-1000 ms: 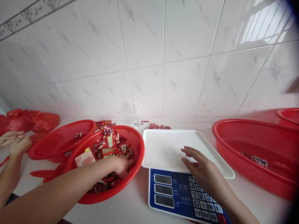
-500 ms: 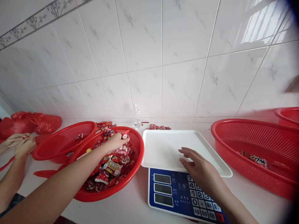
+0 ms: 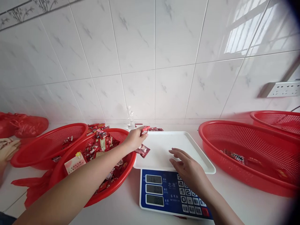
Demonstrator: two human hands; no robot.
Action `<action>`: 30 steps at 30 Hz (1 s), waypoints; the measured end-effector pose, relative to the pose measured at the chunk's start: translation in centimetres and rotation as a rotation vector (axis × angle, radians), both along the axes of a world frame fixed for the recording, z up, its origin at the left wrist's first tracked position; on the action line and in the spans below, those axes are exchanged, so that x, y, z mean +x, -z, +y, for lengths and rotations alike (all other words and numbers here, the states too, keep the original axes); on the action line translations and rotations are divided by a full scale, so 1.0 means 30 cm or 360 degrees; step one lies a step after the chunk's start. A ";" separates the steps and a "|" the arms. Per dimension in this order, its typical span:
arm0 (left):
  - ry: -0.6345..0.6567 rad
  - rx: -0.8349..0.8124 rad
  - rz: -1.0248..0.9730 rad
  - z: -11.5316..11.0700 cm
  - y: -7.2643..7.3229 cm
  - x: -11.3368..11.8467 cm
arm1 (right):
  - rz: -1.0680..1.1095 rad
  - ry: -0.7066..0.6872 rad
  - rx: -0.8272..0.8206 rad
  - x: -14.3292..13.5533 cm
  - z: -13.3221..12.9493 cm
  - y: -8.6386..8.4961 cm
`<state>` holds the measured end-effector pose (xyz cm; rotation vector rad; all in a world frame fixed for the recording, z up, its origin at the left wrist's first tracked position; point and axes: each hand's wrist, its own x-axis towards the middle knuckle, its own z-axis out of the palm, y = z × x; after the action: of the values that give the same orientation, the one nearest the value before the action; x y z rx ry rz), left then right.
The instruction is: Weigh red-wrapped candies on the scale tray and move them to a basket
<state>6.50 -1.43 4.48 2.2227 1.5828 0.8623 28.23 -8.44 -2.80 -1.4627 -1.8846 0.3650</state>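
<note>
My left hand (image 3: 135, 140) is closed on small red candy packets (image 3: 143, 150), over the left rim of the white tray (image 3: 161, 147). One packet sticks out above the fingers and another hangs below. Under my left forearm stands a red basket (image 3: 127, 170) heaped with wrapped candies (image 3: 100, 145). My right hand (image 3: 185, 162) hovers with fingers spread over the tray's front edge, holding nothing. Beneath it lies the blue keypad panel of a weighing scale (image 3: 173, 187), partly hidden by that hand.
Another red basket (image 3: 51, 143) with few packets stands at left, beside red plastic bags (image 3: 30, 125) and another person's hands (image 3: 9, 148). At right are a large red basket (image 3: 234, 131) and one behind it (image 3: 276, 117). A clear bottle (image 3: 130, 118) stands near the tiled wall.
My left hand has moved right, out of the candy basket to the tray's edge, with packets in it. My right hand stays over the tray's front. The view has shifted right.
</note>
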 end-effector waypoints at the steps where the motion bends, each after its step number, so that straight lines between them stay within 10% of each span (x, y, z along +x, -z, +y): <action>1: 0.0009 -0.0029 -0.0019 0.007 0.010 0.019 | -0.0004 -0.0002 -0.0003 0.000 -0.001 -0.001; 13: 0.0600 -0.0594 0.0488 -0.049 0.032 0.017 | -0.0157 -0.0010 0.0009 -0.005 -0.007 -0.008; 18: 0.0537 -0.0500 0.0775 -0.068 0.072 0.015 | -0.0300 -0.0080 0.0178 -0.004 -0.012 -0.008; 24: 0.0286 -0.0155 0.0012 -0.060 0.050 -0.082 | -0.0499 -0.0336 0.0225 -0.001 -0.016 -0.027; 30: 0.0038 -0.0605 0.0410 -0.065 0.071 -0.287 | -0.0457 -0.0292 0.0267 -0.002 -0.008 -0.011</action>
<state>-2.10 -3.37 2.35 2.1283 1.6593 0.2424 28.16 -8.69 -2.48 -1.2874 -2.2276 0.0794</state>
